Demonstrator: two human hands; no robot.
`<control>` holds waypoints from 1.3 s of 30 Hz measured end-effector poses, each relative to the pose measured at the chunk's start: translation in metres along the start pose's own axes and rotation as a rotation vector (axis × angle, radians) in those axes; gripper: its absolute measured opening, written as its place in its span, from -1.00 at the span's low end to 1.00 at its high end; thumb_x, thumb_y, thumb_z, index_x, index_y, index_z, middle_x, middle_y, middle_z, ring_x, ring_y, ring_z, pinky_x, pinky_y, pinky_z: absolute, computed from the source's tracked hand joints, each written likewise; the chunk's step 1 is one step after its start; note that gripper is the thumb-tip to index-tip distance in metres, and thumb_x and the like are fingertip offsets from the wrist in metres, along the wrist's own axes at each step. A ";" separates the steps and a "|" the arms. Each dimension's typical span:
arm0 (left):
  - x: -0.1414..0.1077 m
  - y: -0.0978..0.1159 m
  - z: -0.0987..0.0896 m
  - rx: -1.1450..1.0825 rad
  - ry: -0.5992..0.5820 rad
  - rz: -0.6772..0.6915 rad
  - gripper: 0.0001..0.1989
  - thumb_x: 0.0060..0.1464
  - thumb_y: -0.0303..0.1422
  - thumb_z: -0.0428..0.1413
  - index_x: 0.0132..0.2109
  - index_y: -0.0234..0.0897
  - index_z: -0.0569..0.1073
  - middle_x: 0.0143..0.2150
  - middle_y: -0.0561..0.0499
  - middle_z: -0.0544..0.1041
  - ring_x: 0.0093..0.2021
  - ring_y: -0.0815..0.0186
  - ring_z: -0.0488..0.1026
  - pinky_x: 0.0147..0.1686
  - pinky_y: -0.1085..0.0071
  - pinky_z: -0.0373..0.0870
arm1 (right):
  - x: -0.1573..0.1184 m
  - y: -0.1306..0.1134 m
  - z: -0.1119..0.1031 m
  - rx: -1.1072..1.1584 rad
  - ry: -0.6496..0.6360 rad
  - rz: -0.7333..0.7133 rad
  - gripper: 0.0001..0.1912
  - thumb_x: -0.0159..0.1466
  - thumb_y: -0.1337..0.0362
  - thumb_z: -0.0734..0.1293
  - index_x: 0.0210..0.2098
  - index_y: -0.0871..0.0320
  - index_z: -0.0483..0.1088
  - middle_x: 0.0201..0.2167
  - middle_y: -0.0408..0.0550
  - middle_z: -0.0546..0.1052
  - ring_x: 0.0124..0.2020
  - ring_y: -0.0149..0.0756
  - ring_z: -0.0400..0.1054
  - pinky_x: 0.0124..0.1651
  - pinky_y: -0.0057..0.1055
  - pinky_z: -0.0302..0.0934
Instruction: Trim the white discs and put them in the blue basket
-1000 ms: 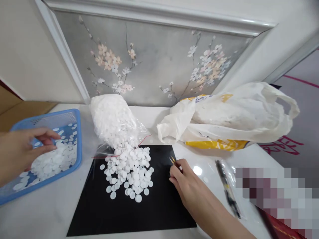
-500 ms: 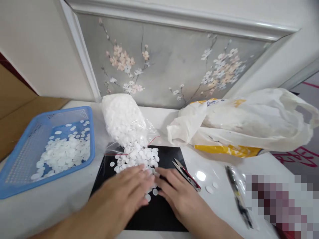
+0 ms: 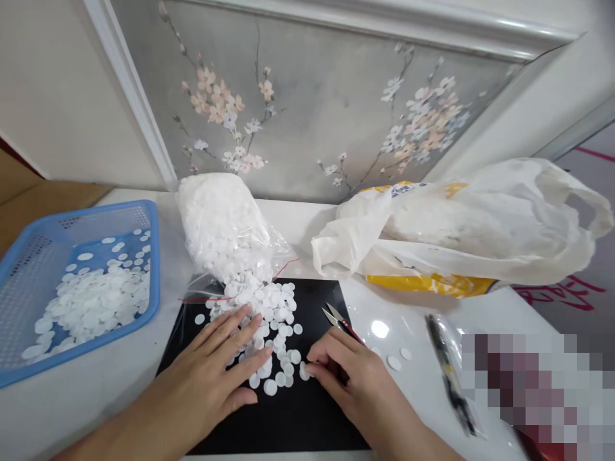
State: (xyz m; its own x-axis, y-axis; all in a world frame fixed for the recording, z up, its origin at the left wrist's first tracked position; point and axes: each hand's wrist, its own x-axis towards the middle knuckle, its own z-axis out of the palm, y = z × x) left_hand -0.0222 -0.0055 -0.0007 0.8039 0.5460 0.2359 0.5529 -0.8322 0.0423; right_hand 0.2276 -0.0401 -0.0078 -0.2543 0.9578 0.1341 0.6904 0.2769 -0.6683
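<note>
Small white plastic discs spill from the mouth of a clear zip bag onto a black mat. My left hand lies spread over the left side of the pile, its fingertips touching the discs. At the pile's right edge, my right hand is closed, thumb and index finger pinching a white disc. Just beyond that hand is a pair of red-handled thread snips, partly covered by it.
A blue plastic basket holding many similar discs stands at the left. Behind and to the right lies a white and yellow plastic bag. Loose discs and black pens in clear wrapping rest on the white table.
My hands have moved apart. The left has shifted left and spread its fingers; the right has closed into a pinch on a disc. Some discs are spread nearer to me. The view has shifted slightly.
</note>
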 end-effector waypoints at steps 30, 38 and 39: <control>0.018 0.028 -0.010 -0.215 -0.034 -0.092 -0.89 0.04 -0.45 0.25 -0.25 -0.22 0.49 -0.36 0.04 0.43 -0.33 0.24 0.37 -0.37 0.38 0.34 | -0.008 -0.011 0.013 -0.016 -0.163 -0.096 -0.80 0.22 0.51 0.31 -0.44 0.10 0.29 -0.41 -0.16 0.42 -0.46 -0.37 0.40 -0.41 -0.51 0.27; 0.012 0.027 -0.005 -0.272 -0.022 -0.119 -0.85 0.05 -0.53 0.22 -0.25 -0.22 0.46 -0.31 0.04 0.42 -0.30 0.25 0.36 -0.31 0.36 0.32 | -0.005 -0.006 -0.004 -0.052 -0.073 -0.101 -0.69 0.32 0.53 0.05 -0.24 0.07 0.33 -0.38 -0.11 0.44 -0.50 -0.36 0.39 -0.44 -0.49 0.31; 0.012 0.026 -0.006 -0.279 -0.023 -0.132 -0.84 0.03 -0.51 0.24 -0.24 -0.22 0.46 -0.30 0.05 0.42 -0.30 0.24 0.36 -0.31 0.35 0.32 | -0.004 -0.005 -0.009 -0.062 -0.041 -0.068 -0.69 0.32 0.51 0.05 -0.24 0.06 0.33 -0.38 -0.12 0.46 -0.52 -0.36 0.39 -0.46 -0.49 0.30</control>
State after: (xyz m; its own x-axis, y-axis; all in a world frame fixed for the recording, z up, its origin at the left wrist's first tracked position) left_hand 0.0009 -0.0214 0.0086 0.7353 0.6509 0.1890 0.5739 -0.7463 0.3373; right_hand 0.2314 -0.0449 0.0010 -0.3284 0.9330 0.1470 0.7108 0.3466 -0.6121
